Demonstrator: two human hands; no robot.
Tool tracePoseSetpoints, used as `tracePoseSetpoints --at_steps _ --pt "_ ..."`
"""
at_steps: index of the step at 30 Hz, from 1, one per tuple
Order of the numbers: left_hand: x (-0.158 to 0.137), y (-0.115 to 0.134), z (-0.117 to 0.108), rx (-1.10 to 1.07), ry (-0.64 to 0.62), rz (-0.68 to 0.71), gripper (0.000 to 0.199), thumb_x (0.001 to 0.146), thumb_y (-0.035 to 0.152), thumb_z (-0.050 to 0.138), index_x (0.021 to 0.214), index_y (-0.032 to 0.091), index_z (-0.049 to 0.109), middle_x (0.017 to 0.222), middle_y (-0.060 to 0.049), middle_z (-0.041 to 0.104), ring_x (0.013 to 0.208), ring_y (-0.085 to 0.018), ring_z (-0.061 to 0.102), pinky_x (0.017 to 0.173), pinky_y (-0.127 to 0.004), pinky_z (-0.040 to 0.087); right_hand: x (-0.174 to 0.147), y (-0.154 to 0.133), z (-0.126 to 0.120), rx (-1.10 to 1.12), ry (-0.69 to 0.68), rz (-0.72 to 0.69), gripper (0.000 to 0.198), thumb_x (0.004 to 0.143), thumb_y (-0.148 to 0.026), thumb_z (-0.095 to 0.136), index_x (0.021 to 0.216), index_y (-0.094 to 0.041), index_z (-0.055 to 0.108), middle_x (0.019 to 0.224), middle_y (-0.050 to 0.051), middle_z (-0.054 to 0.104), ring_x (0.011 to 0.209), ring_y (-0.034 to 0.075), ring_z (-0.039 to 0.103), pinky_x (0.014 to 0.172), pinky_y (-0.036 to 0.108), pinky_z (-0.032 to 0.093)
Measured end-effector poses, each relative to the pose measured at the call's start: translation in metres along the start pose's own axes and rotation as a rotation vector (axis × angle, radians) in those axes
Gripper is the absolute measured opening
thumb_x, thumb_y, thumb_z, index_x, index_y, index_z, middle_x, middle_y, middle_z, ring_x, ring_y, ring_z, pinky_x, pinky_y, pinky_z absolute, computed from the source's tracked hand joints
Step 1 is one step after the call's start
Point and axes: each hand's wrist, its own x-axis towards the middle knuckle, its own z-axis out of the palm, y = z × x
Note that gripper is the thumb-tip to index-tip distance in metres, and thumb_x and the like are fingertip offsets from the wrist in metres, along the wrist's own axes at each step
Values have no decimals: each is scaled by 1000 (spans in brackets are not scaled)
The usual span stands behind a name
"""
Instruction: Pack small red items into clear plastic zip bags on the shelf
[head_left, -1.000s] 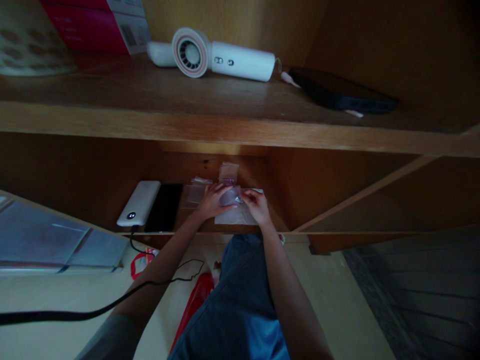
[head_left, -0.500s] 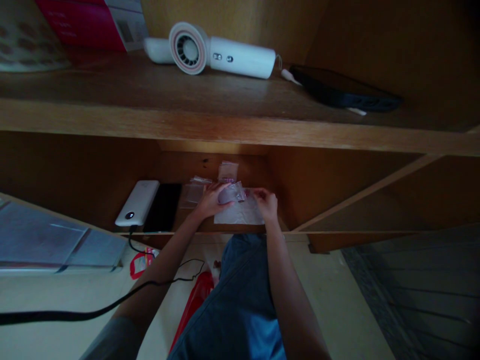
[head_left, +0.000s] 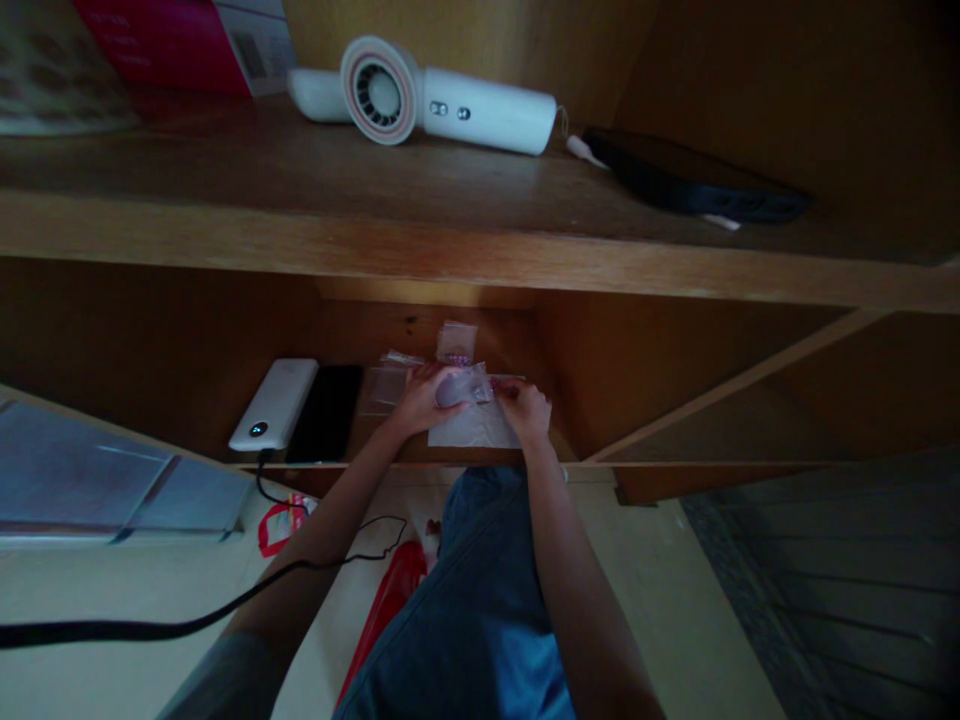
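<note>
My left hand (head_left: 426, 398) grips a small clear plastic bag (head_left: 471, 384), its mouth turned to the right. Close beside that mouth, my right hand (head_left: 526, 408) has its fingers pinched together at some small pinkish-purple pieces (head_left: 496, 384) that look like beads; what exactly sits between the fingertips is hidden. Under both hands spreads a thin whitish sheet (head_left: 472, 430). Behind the held bag lies another clear bag (head_left: 457, 340) with purple beads at its near end. More flat clear bags (head_left: 384, 386) rest left of my left hand.
A white power bank (head_left: 276, 404) with a black cable (head_left: 202, 628) lies left, against a black flat slab (head_left: 327, 412). The upper shelf edge (head_left: 450, 250) overhangs the compartment. On that shelf are a white handheld fan (head_left: 480, 108), a dark phone-like object (head_left: 697, 180) and a pink box (head_left: 169, 45).
My right hand has moved slightly left, closer to the bag's mouth and the purple pieces. The left hand holds the bag in nearly the same spot.
</note>
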Motion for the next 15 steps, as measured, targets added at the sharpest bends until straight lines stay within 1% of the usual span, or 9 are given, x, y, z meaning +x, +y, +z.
tracePoseSetpoints --at_steps 3,9,12,15 --pt "0 1 -1 7 0 20 48 71 48 62 112 27 49 115 -3 59 108 -25 52 95 -43 32 0 -1 0 -19 -3 5 23 80 -36 50 85 -28 71 83 4 71 81 21 65 80 35 42" --pt "1 3 -2 20 -49 22 48 71 48 63 113 27 50 115 -3 59 110 -25 50 95 -44 31 -1 1 -1 1 7 -2 22 79 -36 52 84 -26 71 82 4 71 81 21 64 82 34 41" --pt "1 2 -1 30 -51 25 47 70 49 63 110 27 52 113 -3 60 108 -25 51 94 -43 32 1 7 1 141 42 14 21 77 -34 53 84 -24 70 81 4 70 78 19 64 75 30 44" --pt "1 1 -1 38 -52 40 46 71 50 62 110 26 53 112 -4 60 106 -25 51 92 -43 32 5 14 6 409 49 -16 21 75 -35 55 81 -21 69 81 3 70 75 17 64 69 26 45"
